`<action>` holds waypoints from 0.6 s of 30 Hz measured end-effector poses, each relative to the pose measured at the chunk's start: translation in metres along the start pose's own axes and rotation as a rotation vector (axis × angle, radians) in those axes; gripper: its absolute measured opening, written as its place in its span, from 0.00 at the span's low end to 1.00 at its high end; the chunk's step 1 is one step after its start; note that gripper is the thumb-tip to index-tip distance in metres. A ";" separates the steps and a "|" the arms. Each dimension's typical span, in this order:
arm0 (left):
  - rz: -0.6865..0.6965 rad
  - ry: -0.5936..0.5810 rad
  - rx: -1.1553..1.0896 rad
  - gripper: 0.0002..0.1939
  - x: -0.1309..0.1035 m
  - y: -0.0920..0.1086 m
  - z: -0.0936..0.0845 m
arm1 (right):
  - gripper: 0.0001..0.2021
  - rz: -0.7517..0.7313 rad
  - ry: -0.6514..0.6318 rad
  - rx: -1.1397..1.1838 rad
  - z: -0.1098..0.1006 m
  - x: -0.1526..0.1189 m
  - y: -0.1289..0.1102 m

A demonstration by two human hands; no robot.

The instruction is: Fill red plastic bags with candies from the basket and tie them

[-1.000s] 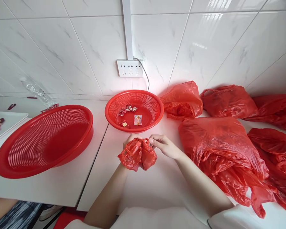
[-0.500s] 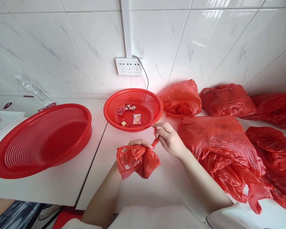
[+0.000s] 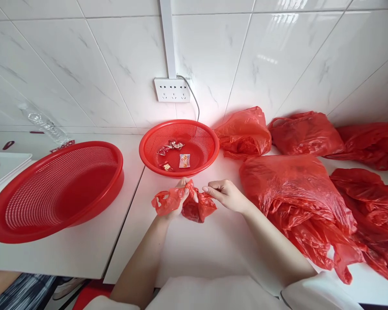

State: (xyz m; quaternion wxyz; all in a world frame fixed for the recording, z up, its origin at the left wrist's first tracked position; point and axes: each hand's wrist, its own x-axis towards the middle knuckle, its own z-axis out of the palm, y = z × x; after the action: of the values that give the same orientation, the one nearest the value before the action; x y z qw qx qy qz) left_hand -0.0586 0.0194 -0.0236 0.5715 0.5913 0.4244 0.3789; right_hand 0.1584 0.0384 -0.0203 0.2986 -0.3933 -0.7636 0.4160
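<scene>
A small red plastic bag hangs above the white table between my hands, its neck gathered and twisted. My left hand is closed around the neck, and a loose handle flops out to the left. My right hand is closed in a pinch at the bag's right side, thumb pointing left; the bit of plastic between its fingertips is mostly hidden. Just beyond my hands sits a round red basket holding several small wrapped sweets, among them a pale packet.
A larger red basket stands at left. Filled red bags crowd the right: a big one near my right forearm and others along the wall. A plastic bottle lies back left. Another person's leg shows lower left.
My left hand has turned and lifted the bag slightly away from me, so its thumb side now shows. My right hand has moved down and closer beside the bag.
</scene>
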 end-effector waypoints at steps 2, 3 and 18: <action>0.103 0.009 0.017 0.19 0.001 0.002 -0.008 | 0.25 -0.032 0.038 -0.084 -0.009 -0.006 -0.003; 0.151 0.019 0.036 0.19 0.001 0.003 -0.014 | 0.25 -0.042 0.055 -0.123 -0.014 -0.009 -0.005; 0.096 -0.220 0.069 0.11 0.023 -0.032 0.001 | 0.24 0.094 0.027 -0.435 -0.007 -0.047 -0.002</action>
State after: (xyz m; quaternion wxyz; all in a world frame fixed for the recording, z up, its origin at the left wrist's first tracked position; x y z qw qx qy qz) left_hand -0.0519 0.0399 -0.0569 0.5752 0.6681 0.3432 0.3239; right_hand 0.1870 0.0007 -0.0216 0.1971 -0.4889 -0.8123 0.2496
